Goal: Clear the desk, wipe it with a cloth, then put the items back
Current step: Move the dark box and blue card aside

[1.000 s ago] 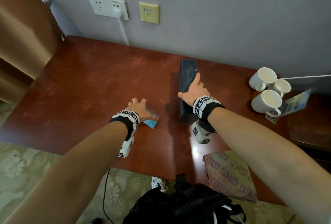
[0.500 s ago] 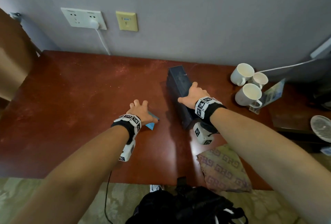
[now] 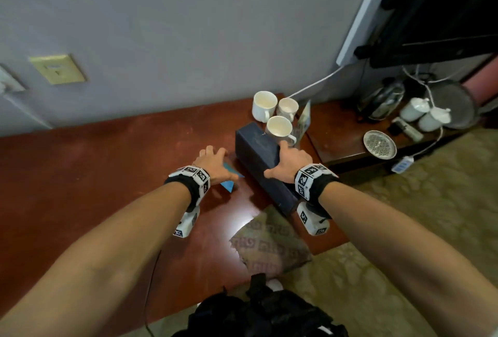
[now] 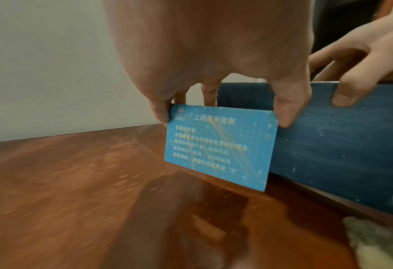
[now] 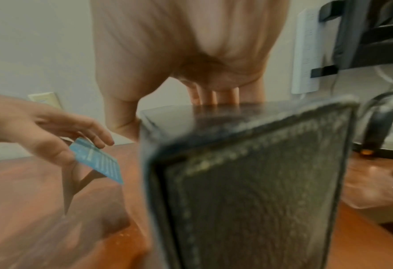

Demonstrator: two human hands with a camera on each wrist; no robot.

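Observation:
My left hand (image 3: 213, 160) pinches a small blue printed card (image 4: 220, 145) by its top edge, lifted just off the red-brown desk (image 3: 94, 175); the card (image 3: 229, 179) also shows under the palm in the head view. My right hand (image 3: 289, 162) grips a long dark blue box (image 3: 262, 160) from above, thumb on its near side, fingers over the top. The box (image 5: 248, 172) fills the right wrist view, and the box (image 4: 340, 145) stands just right of the card. A patterned cloth (image 3: 269, 242) lies at the desk's front edge.
Three white mugs (image 3: 279, 126) and a clear card stand (image 3: 304, 118) sit at the desk's far right, just beyond the box. A lower side table (image 3: 345, 137) holds a kettle (image 3: 382, 99), a metal dish (image 3: 380, 144) and lidded cups. A black bag (image 3: 258, 312) lies below.
Both hands have moved right across the desk, the right carrying the dark box up close to the mugs, the left lifting the blue card. The head view has swung to the right.

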